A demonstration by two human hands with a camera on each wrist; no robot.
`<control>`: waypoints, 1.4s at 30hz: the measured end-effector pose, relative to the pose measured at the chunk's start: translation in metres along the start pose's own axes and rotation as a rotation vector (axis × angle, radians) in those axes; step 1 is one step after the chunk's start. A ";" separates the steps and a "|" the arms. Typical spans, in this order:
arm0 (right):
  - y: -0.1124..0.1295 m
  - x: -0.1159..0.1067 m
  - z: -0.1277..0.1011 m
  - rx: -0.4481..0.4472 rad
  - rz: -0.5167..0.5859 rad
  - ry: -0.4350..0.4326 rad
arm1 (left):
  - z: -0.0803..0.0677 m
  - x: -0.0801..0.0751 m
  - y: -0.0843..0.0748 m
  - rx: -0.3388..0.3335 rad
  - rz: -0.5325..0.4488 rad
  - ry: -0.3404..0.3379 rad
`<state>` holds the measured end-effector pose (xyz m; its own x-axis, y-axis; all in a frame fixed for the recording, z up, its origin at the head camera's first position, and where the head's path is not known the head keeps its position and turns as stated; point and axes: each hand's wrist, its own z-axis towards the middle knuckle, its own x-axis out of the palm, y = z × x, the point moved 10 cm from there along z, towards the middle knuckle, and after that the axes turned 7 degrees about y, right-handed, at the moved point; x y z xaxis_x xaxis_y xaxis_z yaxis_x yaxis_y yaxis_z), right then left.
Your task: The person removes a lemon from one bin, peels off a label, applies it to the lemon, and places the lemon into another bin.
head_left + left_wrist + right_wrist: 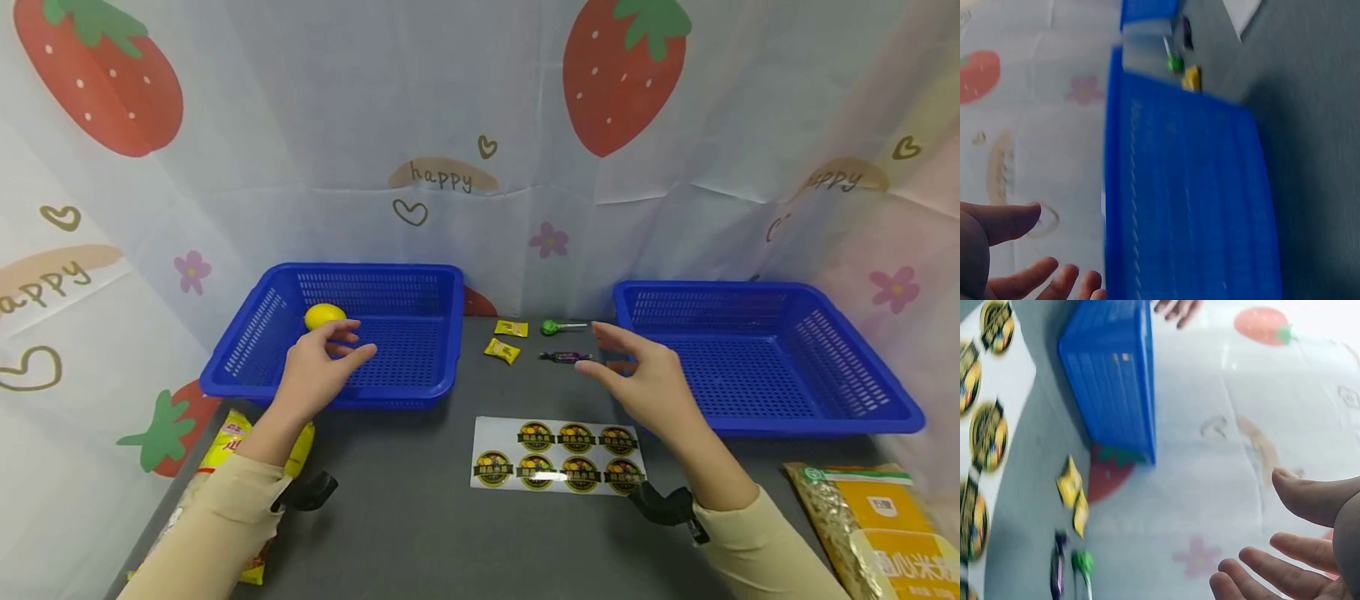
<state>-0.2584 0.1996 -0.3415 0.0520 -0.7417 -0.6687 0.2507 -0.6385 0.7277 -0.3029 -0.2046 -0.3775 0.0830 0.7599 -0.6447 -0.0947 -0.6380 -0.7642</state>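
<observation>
My left hand [317, 364] hovers over the left blue basket [448, 333], its fingers relaxed with a gap to the thumb and nothing held. Just behind its fingers a yellow lemon [324, 315] lies in that basket. My right hand [647, 379] is in the air beside the left side of the right blue basket [757, 425], fingers loosely bent and apart from the thumb, holding nothing. Near its fingertips lie a green lollipop [551, 327] and a purple-wrapped candy [564, 357]. Two yellow-wrapped candies [512, 328] sit a little farther left.
A sheet of round stickers [557, 483] lies on the grey table [397, 508]. A yellow snack bag [234, 427] is under the left forearm. An orange and clear bag [873, 517] lies at right. A strawberry-print curtain [315, 108] hangs behind the baskets.
</observation>
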 end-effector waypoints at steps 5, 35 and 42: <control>0.016 0.039 0.017 -0.014 0.083 0.072 | 0.004 -0.014 0.016 -0.037 0.016 0.002; 0.036 0.187 0.055 0.071 0.194 0.231 | 0.093 -0.055 0.052 -0.296 -0.317 -0.010; 0.032 0.193 0.054 0.088 0.202 0.243 | 0.097 -0.040 0.097 -0.442 -0.182 0.084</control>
<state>-0.2922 0.0255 -0.4392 0.3242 -0.7912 -0.5186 0.1277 -0.5066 0.8527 -0.4116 -0.2848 -0.4246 0.1403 0.8628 -0.4857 0.3579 -0.5016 -0.7876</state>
